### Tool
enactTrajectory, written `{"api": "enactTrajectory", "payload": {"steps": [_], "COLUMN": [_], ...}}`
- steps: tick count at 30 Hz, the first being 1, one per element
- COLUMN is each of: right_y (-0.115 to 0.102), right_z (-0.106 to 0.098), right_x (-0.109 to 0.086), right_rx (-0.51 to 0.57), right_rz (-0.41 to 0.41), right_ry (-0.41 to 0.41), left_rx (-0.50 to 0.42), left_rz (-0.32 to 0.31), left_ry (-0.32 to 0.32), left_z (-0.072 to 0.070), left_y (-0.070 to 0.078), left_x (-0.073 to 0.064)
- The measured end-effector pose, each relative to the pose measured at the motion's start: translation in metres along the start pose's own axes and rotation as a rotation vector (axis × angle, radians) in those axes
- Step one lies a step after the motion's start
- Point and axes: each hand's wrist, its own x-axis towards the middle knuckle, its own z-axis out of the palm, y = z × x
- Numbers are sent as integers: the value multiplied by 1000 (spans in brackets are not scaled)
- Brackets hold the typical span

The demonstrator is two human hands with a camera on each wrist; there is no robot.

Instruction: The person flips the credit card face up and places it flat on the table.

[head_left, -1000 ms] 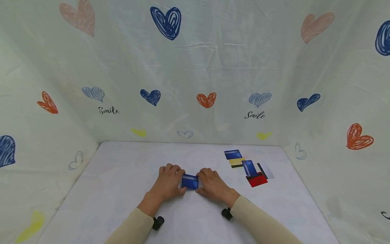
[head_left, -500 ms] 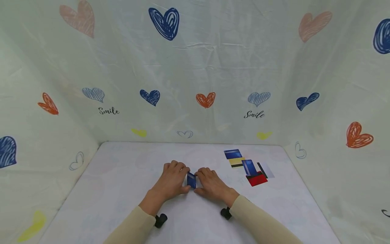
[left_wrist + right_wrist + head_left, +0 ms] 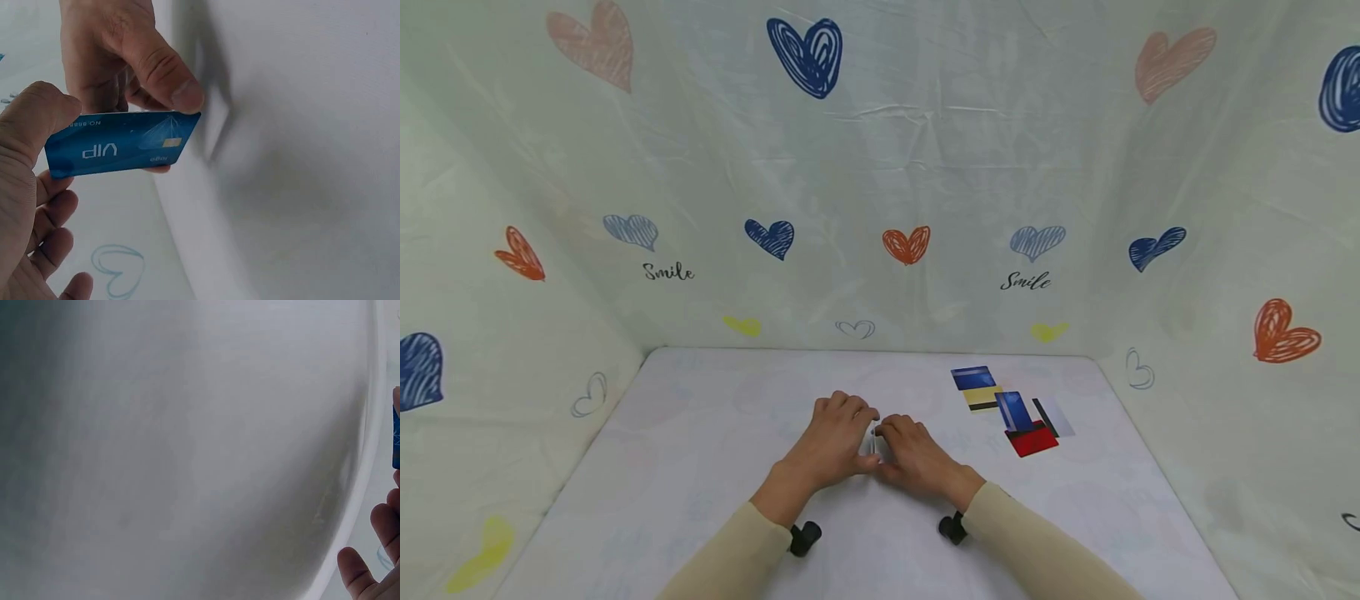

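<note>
A blue plastic VIP card (image 3: 112, 145) with a small gold chip is held between both hands. It stands edge-on in the head view, where only a thin sliver shows. My left hand (image 3: 831, 442) pinches one end between thumb and fingers; in the left wrist view that hand (image 3: 22, 162) has its other fingers loosely curled beneath. My right hand (image 3: 921, 454) pinches the opposite end, with its thumb at the card's corner in the left wrist view. In the right wrist view, the right hand (image 3: 381, 550) and a piece of the card (image 3: 396, 440) show only at the edge.
On the white table (image 3: 722, 400), to the right, lie a blue card (image 3: 973, 377), a yellow card (image 3: 981, 397), another blue card (image 3: 1013, 412), a red card (image 3: 1033, 442) and a pale card (image 3: 1060, 419), some overlapping. A heart-printed curtain (image 3: 880, 167) stands behind and beside the table.
The VIP card has turned from showing its blue face to standing edge-on. My left hand has moved right, closer to the right hand. The cards on the right have not moved.
</note>
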Motion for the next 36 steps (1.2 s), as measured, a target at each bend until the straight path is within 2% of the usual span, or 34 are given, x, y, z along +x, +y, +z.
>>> {"api": "enactTrajectory", "payload": {"steps": [3,7,14,21,29,36], "right_y": [0,1,3,3,1,0], "right_z": [1,1,2,3,3,2], "right_x": [1,1,0,0,1,1], "right_rx": [37,64,161,268,279,272], "right_rz": [17,26,52,32,32,57], "right_ry": [-11,2,7,38,38,26], "left_rx": [-17,-63,-94,-150,-174,-180], "left_rz": [2,-26,-75,-102,-108,-117], "left_ry": [4,-14,-56,-90,-106,-90], "left_z": [0,-1,7,12,16,15], "left_y": [0,-1,-5,-8,-12,-12], "left_x": [1,1,-3,-5,-6,-6]}}
